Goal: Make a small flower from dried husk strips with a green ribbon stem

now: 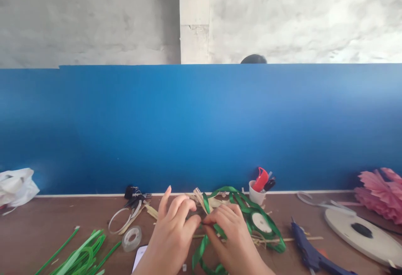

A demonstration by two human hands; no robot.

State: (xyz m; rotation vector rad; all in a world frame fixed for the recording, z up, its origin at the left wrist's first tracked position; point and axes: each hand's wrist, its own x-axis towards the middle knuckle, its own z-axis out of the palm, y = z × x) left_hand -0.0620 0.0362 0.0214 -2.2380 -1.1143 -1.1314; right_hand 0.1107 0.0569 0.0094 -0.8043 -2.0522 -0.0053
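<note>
My left hand (pixel 174 231) and my right hand (pixel 228 230) meet over the table, fingertips almost touching. Both pinch at a green satin ribbon (pixel 206 203) that passes across a small bundle of thin pale strips (pixel 198 195). The left little finger is raised; thumb and index finger are closed together. Right fingers are bent inward over the ribbon, which hangs down below in loose loops. The exact point of grip is hidden behind the fingertips. Beyond the right hand lies a ribbon spool (pixel 261 222) with more green ribbon around it.
Left are green pipe cleaners (pixel 84 254), a clear tape roll (pixel 132 239), black-handled scissors (pixel 135 197) and a phone (pixel 138 256). Right are a white cup (pixel 256 195) of tools, a blue glue gun (pixel 309 250), an oval beige base (pixel 348 233) and pink paper (pixel 381 193). A blue partition (pixel 201 128) stands behind.
</note>
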